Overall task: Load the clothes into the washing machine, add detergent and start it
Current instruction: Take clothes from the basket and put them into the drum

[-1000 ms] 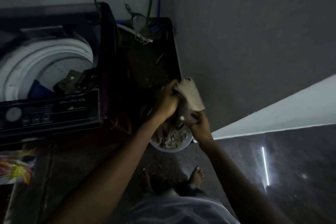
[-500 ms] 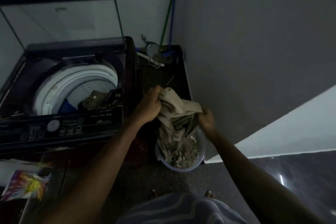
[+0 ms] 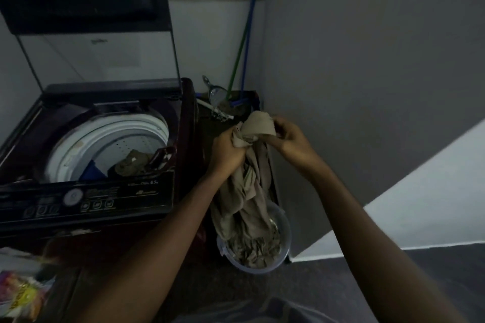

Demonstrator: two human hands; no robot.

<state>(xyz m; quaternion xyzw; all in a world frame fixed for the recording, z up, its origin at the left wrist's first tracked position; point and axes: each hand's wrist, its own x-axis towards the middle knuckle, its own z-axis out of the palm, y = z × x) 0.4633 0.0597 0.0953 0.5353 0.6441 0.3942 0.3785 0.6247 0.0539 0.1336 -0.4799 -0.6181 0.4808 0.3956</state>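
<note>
A dark top-loading washing machine [image 3: 131, 191] stands at the left with its lid [image 3: 86, 5] raised. Its white drum [image 3: 110, 144] holds an olive garment [image 3: 132, 164] and something blue. To the right, a beige garment [image 3: 246, 191] hangs from both hands, its lower end still in a pale round bucket [image 3: 284, 244] on the floor. My left hand [image 3: 227, 153] grips the cloth's upper part. My right hand [image 3: 291, 139] pinches the top edge beside it.
A grey wall [image 3: 367, 60] rises close on the right. Green and blue broom handles [image 3: 246, 34] lean in the corner above a dark bin [image 3: 252, 97] behind the bucket. A colourful packet [image 3: 23, 296] lies at the bottom left.
Both hands have lifted the beige garment higher out of the bucket. The head has tilted up, bringing the raised lid and window into view.
</note>
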